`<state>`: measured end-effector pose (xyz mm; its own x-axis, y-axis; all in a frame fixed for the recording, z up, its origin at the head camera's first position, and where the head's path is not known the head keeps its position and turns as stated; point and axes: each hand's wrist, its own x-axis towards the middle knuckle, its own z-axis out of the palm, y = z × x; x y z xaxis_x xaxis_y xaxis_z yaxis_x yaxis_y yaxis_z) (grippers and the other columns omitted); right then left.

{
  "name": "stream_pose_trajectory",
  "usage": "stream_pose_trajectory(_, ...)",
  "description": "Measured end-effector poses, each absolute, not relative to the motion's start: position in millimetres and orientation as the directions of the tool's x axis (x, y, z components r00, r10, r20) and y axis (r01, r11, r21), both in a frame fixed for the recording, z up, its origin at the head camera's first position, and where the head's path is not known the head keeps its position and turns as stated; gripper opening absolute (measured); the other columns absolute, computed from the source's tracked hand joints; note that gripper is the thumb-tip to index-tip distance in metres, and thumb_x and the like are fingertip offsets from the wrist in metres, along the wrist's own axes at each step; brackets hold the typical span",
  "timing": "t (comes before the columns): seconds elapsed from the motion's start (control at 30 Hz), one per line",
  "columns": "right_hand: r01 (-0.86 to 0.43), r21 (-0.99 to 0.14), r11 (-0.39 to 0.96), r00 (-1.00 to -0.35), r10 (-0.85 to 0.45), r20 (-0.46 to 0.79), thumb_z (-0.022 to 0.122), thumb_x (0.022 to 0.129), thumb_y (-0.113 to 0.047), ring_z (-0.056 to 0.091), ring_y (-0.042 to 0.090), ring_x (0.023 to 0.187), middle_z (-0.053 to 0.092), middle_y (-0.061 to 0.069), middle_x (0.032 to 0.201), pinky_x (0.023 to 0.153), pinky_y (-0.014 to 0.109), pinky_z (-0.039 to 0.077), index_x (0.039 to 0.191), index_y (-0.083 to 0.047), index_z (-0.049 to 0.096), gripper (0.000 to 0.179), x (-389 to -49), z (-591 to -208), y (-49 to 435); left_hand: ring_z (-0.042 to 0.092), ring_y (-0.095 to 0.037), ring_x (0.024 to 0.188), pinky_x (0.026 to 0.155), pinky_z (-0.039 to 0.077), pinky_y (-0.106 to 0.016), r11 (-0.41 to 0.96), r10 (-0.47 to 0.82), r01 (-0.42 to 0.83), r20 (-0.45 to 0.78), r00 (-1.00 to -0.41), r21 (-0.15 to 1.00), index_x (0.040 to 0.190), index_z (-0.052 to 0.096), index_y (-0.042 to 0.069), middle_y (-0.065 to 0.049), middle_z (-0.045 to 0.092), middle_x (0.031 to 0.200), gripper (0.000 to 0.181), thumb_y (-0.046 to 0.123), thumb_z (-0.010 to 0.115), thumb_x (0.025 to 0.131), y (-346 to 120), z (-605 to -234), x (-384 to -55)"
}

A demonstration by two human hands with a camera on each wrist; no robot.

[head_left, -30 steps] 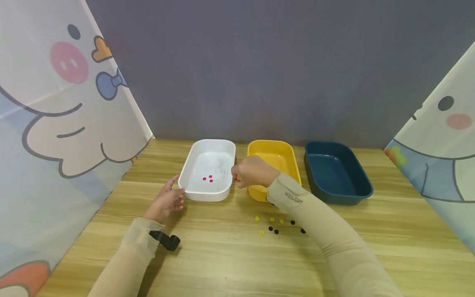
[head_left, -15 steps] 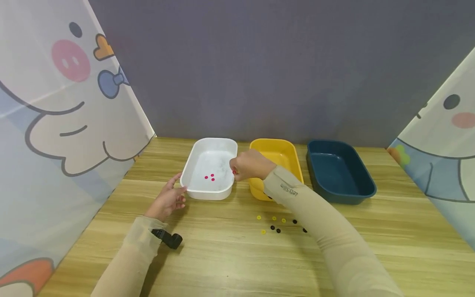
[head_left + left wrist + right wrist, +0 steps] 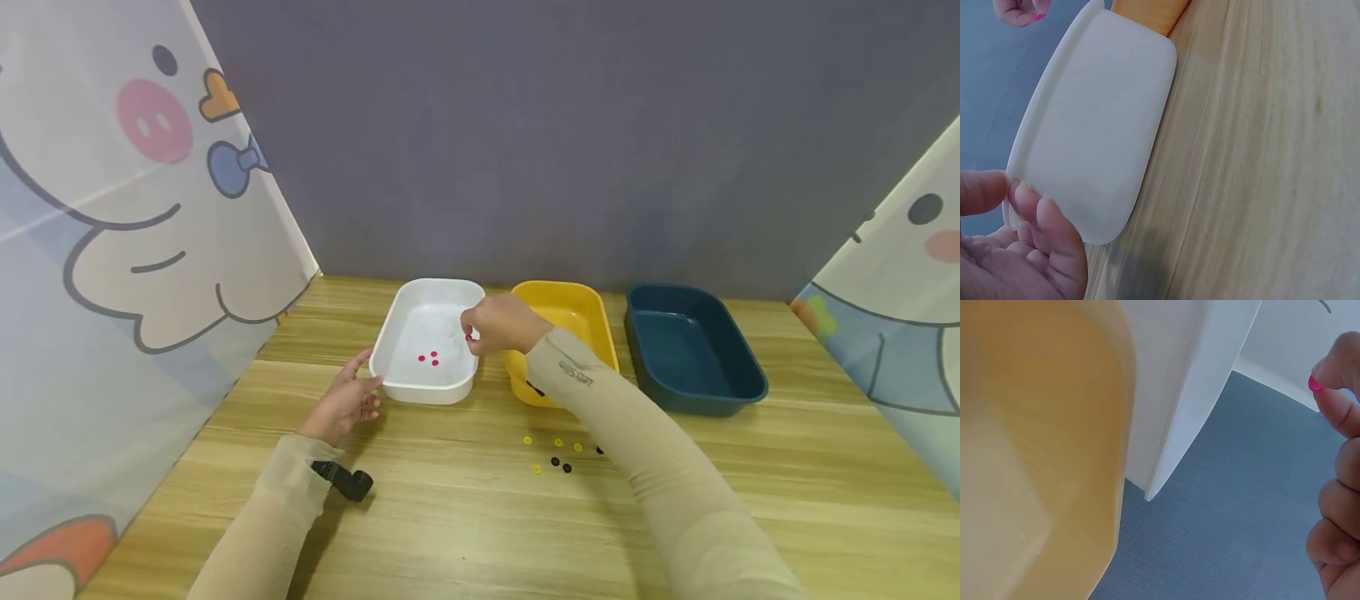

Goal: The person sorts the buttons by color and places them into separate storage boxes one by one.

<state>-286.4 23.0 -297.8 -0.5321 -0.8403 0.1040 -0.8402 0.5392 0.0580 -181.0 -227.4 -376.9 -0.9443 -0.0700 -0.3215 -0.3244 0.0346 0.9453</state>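
Note:
My right hand (image 3: 501, 323) pinches a small pink-red button (image 3: 1314, 383) between thumb and fingertip, with the other fingers curled. In the head view it hangs at the right rim of the white plastic bin (image 3: 390, 333). On that bin's floor lie three loose pink-red buttons (image 3: 433, 354). My left hand (image 3: 345, 407) grips the bin's near left corner, thumb at the rim and fingers against the outer wall, as the left wrist view shows. Right of the white bin stands a yellow bin (image 3: 609, 354), partly covered by my right hand and sleeve.
A dark blue bin (image 3: 697, 400) stands at the right of the row. In front of the yellow bin, several yellow buttons (image 3: 558, 442) and black buttons (image 3: 567, 468) lie on the wooden table (image 3: 420, 517). A grey wall (image 3: 570, 142) rises behind the bins.
My right hand, with the pink-red button, has moved left and slightly farther away, up to the white bin's right rim. My left hand stays at the bin's corner. The head view has shifted slightly.

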Motion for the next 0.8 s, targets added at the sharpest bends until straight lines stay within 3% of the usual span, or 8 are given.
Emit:
stream_pose_trajectory(0.3, -0.857, 0.084, 0.508, -0.483, -0.85, 0.21, 0.066, 0.08, -0.023, 0.05, 0.014, 0.058, 0.059, -0.004, 0.063, 0.054, 0.029, 0.044, 0.09, -0.015, 0.071, 0.013, -298.1, -299.8, 12.1, 0.047, -0.006, 0.058, 0.055, 0.045, -0.021, 0.037, -0.076, -0.323, -0.32, -0.944, 0.946, 0.155, 0.007, 0.018, -0.009, 0.042, 0.096, 0.066, 0.004, 0.042, 0.101, -226.6, -378.7, -182.1)
stream_pose_trajectory(0.6, -0.848, 0.124, 0.515, -0.504, -0.856, 0.111, 0.066, 0.082, -0.024, 0.055, 0.016, 0.065, 0.065, -0.002, 0.074, 0.062, 0.032, 0.048, 0.091, -0.015, 0.07, 0.013, -302.3, -298.4, -4.0, 0.047, -0.007, 0.058, 0.054, 0.046, -0.021, 0.03, -0.069, -0.33, -0.327, -0.942, 0.944, 0.155, 0.007, 0.018, -0.006, 0.044, 0.087, 0.067, 0.005, 0.043, 0.101, -224.1, -379.7, -184.9)
stream_pose_trajectory(0.8, -0.839, 0.125, 0.529, -0.517, -0.848, 0.116, 0.066, 0.082, -0.024, 0.057, 0.015, 0.068, 0.067, -0.002, 0.077, 0.063, 0.032, 0.049, 0.092, -0.014, 0.069, 0.014, -306.6, -297.3, -17.2, 0.047, -0.006, 0.057, 0.053, 0.045, -0.021, 0.029, -0.073, -0.324, -0.322, -0.944, 0.946, 0.155, 0.006, 0.018, -0.006, 0.044, 0.086, 0.067, 0.004, 0.042, 0.101, -226.4, -377.9, -182.9)
